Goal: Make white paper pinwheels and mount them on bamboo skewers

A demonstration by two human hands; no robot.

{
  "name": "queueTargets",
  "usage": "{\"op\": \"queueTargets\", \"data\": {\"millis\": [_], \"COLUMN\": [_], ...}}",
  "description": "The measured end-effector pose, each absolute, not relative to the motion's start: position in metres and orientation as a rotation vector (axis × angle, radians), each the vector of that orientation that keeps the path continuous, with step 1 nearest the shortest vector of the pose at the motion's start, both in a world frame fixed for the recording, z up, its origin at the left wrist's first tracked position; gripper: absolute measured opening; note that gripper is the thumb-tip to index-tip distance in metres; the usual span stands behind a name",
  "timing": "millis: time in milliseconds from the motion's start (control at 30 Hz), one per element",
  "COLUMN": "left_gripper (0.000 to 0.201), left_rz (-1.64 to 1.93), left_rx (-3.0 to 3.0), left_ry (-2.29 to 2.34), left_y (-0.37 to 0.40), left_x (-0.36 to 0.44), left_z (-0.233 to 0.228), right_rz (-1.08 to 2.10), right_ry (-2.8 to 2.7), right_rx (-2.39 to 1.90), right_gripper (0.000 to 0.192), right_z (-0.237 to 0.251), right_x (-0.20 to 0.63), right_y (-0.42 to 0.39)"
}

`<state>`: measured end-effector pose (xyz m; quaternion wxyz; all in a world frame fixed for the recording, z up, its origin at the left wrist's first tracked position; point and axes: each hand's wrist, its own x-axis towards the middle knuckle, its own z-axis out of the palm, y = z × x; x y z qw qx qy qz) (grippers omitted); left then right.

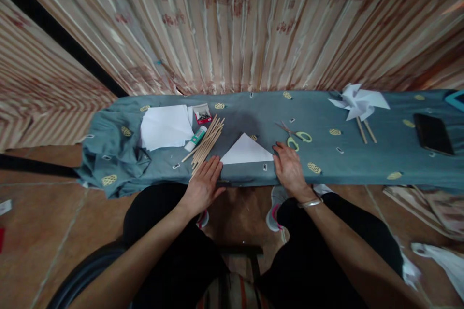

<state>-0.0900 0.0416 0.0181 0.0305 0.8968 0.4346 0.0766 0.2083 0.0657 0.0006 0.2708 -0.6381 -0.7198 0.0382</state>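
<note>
A sheet of white paper (pixel 247 150), folded into a triangle, lies on the cloth-covered table with its long edge toward me. My left hand (pixel 206 182) rests flat at its left corner, fingers stretched out, beside a bundle of thin wooden sticks (pixel 207 142). At the right corner, my right hand (pixel 289 166) touches the paper with its fingers extended. Just beyond that hand lie scissors with light green handles (pixel 299 137), blades partly spread. Neither hand grips anything that I can see.
Left of the sticks are a glue stick (pixel 195 138), a small red-and-white box of metal pieces (pixel 202 114) and a stack of white paper (pixel 165 128). Paper pinwheels on sticks (pixel 358 102) and a dark phone (pixel 433 133) lie to the right. A curtain (pixel 232 29) hangs behind the table.
</note>
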Motion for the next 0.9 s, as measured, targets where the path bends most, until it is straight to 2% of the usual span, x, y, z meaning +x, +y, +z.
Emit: {"op": "queueTargets", "data": {"millis": [300,400,633,733,900], "left_gripper": [0.064,0.063,0.06,0.057,0.054], "left_rz": [0.355,0.379,0.39,0.398,0.454], "left_rx": [2.745,2.721,2.733,2.725,2.692], "left_ry": [1.405,1.429,1.428,1.425,1.416], "left_y": [0.031,0.031,0.032,0.032,0.032], "left_x": [-0.089,-0.087,-0.089,-0.09,-0.09], "left_z": [0.017,0.016,0.019,0.02,0.021], "right_rz": [0.152,0.194,0.503,0.635,0.55], "right_ry": [-1.955,-1.894,-1.73,-1.74,-1.847], "right_rx": [-1.667,-1.627,-1.71,-1.725,-1.72], "right_gripper": [0.045,0.042,0.041,0.035,0.024], "right_z": [-0.001,0.006,0.028,0.033,0.04], "right_x": [0.215,0.213,0.201,0.201,0.191], "right_y": [0.066,0.069,0.091,0.102,0.11]}}
